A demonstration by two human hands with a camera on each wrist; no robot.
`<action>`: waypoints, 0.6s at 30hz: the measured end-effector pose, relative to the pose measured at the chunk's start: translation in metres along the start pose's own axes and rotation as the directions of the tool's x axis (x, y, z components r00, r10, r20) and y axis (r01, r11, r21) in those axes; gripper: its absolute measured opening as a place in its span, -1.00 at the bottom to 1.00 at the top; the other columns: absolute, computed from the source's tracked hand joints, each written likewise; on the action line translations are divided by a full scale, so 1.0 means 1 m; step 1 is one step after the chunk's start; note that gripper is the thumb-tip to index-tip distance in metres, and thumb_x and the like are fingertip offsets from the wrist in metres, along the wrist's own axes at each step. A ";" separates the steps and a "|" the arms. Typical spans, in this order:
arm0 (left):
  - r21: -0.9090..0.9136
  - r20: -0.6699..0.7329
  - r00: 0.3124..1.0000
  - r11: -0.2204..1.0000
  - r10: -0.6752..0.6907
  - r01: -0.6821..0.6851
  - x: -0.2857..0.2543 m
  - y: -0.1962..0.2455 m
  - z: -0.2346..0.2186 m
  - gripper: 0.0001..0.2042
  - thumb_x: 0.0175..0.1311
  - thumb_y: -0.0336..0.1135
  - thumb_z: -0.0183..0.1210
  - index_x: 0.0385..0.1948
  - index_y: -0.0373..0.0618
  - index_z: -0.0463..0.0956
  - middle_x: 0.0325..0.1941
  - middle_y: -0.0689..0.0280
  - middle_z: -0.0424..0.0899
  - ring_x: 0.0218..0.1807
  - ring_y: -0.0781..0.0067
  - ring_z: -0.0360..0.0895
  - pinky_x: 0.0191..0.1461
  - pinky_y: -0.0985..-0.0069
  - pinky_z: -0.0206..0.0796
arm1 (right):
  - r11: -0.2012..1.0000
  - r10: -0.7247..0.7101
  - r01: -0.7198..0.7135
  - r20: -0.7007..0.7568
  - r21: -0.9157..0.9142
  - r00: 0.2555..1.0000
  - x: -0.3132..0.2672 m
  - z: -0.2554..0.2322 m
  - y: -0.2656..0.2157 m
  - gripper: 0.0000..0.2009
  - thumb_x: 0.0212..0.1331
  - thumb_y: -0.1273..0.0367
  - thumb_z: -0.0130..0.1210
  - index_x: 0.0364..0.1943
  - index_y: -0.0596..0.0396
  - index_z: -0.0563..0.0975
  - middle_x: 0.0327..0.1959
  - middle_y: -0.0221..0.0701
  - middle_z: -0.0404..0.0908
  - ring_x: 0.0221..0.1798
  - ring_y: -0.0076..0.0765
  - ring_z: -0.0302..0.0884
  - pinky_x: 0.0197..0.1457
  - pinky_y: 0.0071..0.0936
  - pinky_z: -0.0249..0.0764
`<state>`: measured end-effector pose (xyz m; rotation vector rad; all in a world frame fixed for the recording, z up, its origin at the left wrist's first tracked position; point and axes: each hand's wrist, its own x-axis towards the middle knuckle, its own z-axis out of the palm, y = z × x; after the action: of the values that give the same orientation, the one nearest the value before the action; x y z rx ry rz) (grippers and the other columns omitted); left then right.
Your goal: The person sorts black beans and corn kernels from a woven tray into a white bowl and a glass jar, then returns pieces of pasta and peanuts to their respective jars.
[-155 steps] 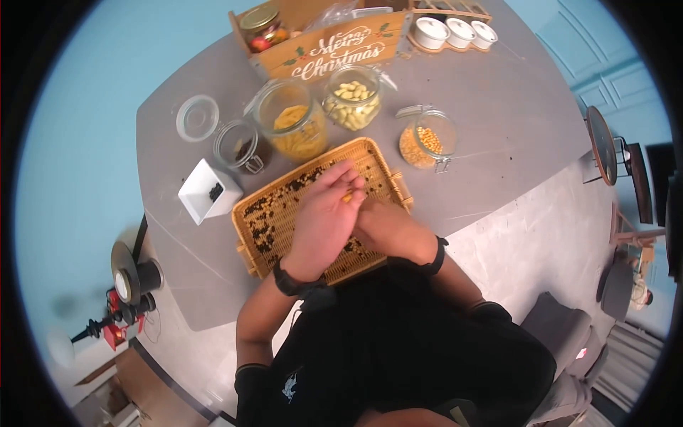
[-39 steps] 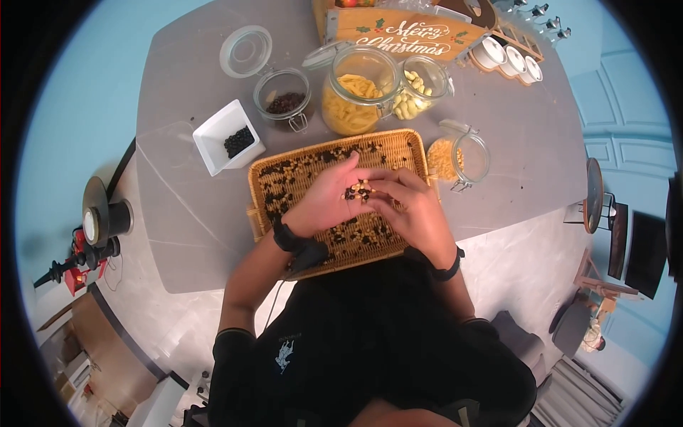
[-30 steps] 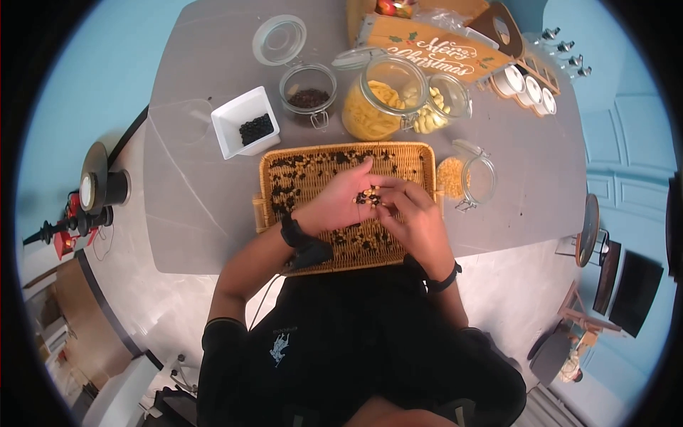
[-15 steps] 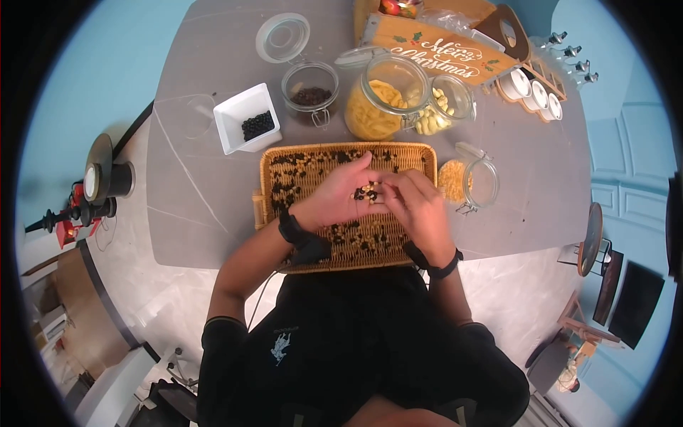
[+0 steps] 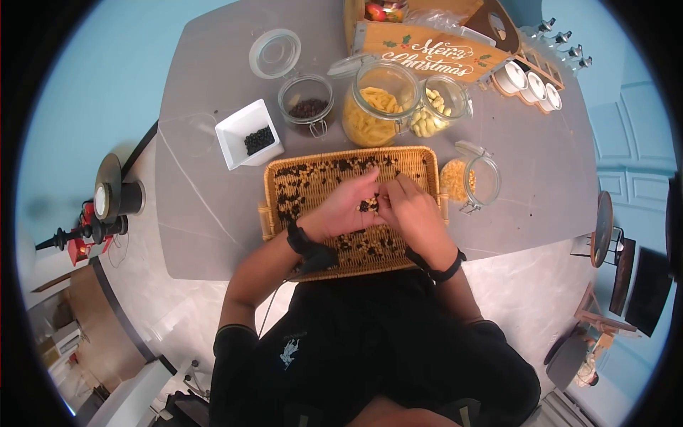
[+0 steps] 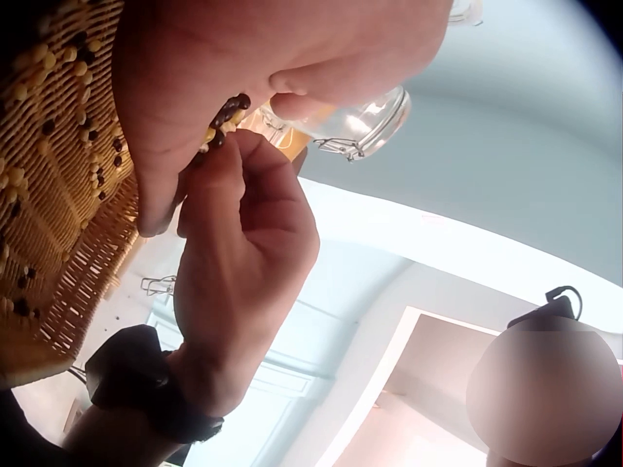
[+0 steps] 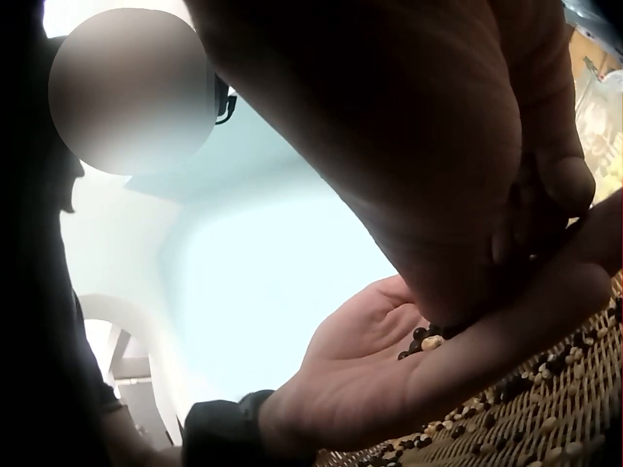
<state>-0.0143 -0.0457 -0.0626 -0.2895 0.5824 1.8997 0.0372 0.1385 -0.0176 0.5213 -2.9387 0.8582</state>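
The person's left hand (image 5: 345, 212) lay palm up over the wicker tray (image 5: 435, 168), its fingers extended and unclenched, with a small heap of mixed dark and pale beans (image 5: 368, 205) resting on it. The right hand (image 5: 414, 217) met it from the other side, its fingers bent and the thumb and forefinger drawn together at the edge of the heap; one cannot tell whether a bean was caught between them. Beneath both hands, more black and pale beans lay scattered across the tray's woven floor, thickest along the far and left sides. A white square dish (image 5: 226, 134) holding black beans stood on the grey table (image 5: 196, 178), beyond the tray's far left corner. A jar of dark contents (image 5: 308, 110), a larger jar of yellow pasta (image 5: 371, 121) and a jar of pale nuts or beans (image 5: 431, 119) stood behind the tray, while a jar of yellow kernels (image 5: 455, 179) sat just beside its right end.
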 end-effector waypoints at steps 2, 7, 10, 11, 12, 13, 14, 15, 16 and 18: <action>0.387 0.091 0.979 0.900 0.180 -0.202 0.002 -0.008 -0.015 -0.36 0.75 0.16 -0.18 0.36 -0.37 0.41 0.34 0.10 0.57 0.35 0.22 0.56 0.55 0.12 0.39 | 0.995 0.007 -0.009 0.018 0.097 1.000 -0.002 -0.003 0.008 -0.86 0.31 0.44 0.26 -0.17 0.19 0.55 -0.20 -0.11 0.58 -0.08 0.13 0.66 -0.12 -0.01 0.63; 0.023 0.166 0.986 1.000 -0.015 0.012 0.000 0.003 0.009 -0.28 0.79 0.09 -0.34 0.55 -0.55 0.11 0.60 -0.24 0.32 0.64 -0.16 0.29 0.72 0.01 0.17 | 0.958 0.199 -0.168 -0.119 0.235 0.973 -0.017 -0.057 0.024 -0.86 0.33 0.49 0.26 -0.13 0.22 0.55 -0.22 -0.10 0.63 -0.18 0.10 0.67 -0.15 -0.07 0.59; 0.013 0.158 0.987 1.000 0.020 -0.022 -0.002 0.008 0.012 -0.26 0.78 0.10 -0.34 0.53 -0.59 0.13 0.61 -0.29 0.29 0.65 -0.21 0.28 0.75 -0.01 0.07 | 0.931 0.362 -0.327 -0.306 0.161 0.880 -0.027 -0.082 0.052 -0.89 0.34 0.53 0.24 -0.11 0.20 0.58 -0.21 -0.11 0.66 -0.21 0.09 0.69 -0.14 -0.12 0.58; -0.010 0.169 0.985 1.000 0.027 -0.026 -0.002 0.009 0.013 -0.25 0.78 0.11 -0.35 0.54 -0.59 0.12 0.61 -0.29 0.28 0.66 -0.21 0.25 0.75 -0.01 0.05 | 0.922 0.386 -0.376 -0.317 0.094 0.866 -0.029 -0.089 0.061 -0.89 0.34 0.55 0.23 -0.11 0.20 0.59 -0.19 -0.10 0.67 -0.18 0.10 0.69 -0.11 -0.12 0.59; -0.033 0.175 0.984 0.999 0.035 -0.029 -0.002 0.010 0.014 -0.24 0.77 0.12 -0.36 0.55 -0.59 0.11 0.62 -0.29 0.27 0.67 -0.21 0.23 0.76 -0.01 0.03 | 0.906 0.409 -0.423 -0.326 0.031 0.852 -0.031 -0.094 0.069 -0.89 0.33 0.56 0.23 -0.11 0.19 0.61 -0.17 -0.09 0.68 -0.15 0.12 0.70 -0.09 -0.11 0.60; -0.060 0.174 0.984 0.998 0.045 -0.035 -0.003 0.010 0.013 -0.23 0.77 0.13 -0.37 0.55 -0.59 0.10 0.62 -0.30 0.27 0.68 -0.21 0.21 0.77 -0.01 0.01 | 0.898 0.406 -0.439 -0.330 -0.030 0.852 -0.036 -0.096 0.077 -0.88 0.33 0.55 0.22 -0.09 0.18 0.63 -0.16 -0.09 0.68 -0.14 0.13 0.70 -0.08 -0.10 0.61; -0.098 0.182 0.982 0.995 0.049 -0.032 -0.005 0.010 0.013 -0.22 0.77 0.15 -0.38 0.56 -0.58 0.09 0.63 -0.30 0.25 0.69 -0.21 0.19 0.77 -0.01 0.00 | 0.889 0.399 -0.449 -0.330 -0.090 0.855 -0.040 -0.095 0.087 -0.86 0.33 0.55 0.22 -0.08 0.18 0.64 -0.14 -0.09 0.68 -0.13 0.14 0.70 -0.07 -0.09 0.61; -0.135 0.191 0.980 0.990 0.056 -0.030 -0.005 0.010 0.013 -0.21 0.76 0.16 -0.39 0.56 -0.58 0.08 0.64 -0.30 0.24 0.70 -0.21 0.17 0.77 -0.01 -0.01 | 0.877 0.389 -0.456 -0.333 -0.150 0.859 -0.035 -0.094 0.084 -0.85 0.33 0.55 0.22 -0.06 0.17 0.65 -0.13 -0.08 0.69 -0.11 0.16 0.70 -0.06 -0.08 0.61; -0.172 0.201 0.978 0.985 0.063 -0.028 -0.004 0.011 0.014 -0.20 0.76 0.17 -0.40 0.56 -0.58 0.08 0.64 -0.31 0.22 0.71 -0.21 0.15 0.77 -0.01 -0.01 | 0.885 0.340 -0.424 -0.354 -0.192 0.871 -0.032 -0.091 0.079 -0.83 0.33 0.54 0.21 -0.04 0.16 0.66 -0.11 -0.08 0.69 -0.10 0.16 0.70 -0.05 -0.07 0.61; -0.176 0.194 0.978 0.983 0.077 -0.043 -0.006 0.011 0.017 -0.19 0.76 0.18 -0.43 0.57 -0.57 0.06 0.66 -0.30 0.18 0.71 -0.23 0.13 0.78 -0.01 -0.04 | 0.889 0.243 -0.366 -0.395 -0.275 0.886 -0.026 -0.089 0.054 -0.80 0.34 0.52 0.21 0.00 0.14 0.68 -0.07 -0.07 0.69 -0.08 0.18 0.69 -0.04 -0.04 0.61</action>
<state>-0.0211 -0.0448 -0.0429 -0.1894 0.2961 2.0126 0.0386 0.2365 0.0264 -0.1209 -2.7710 0.3764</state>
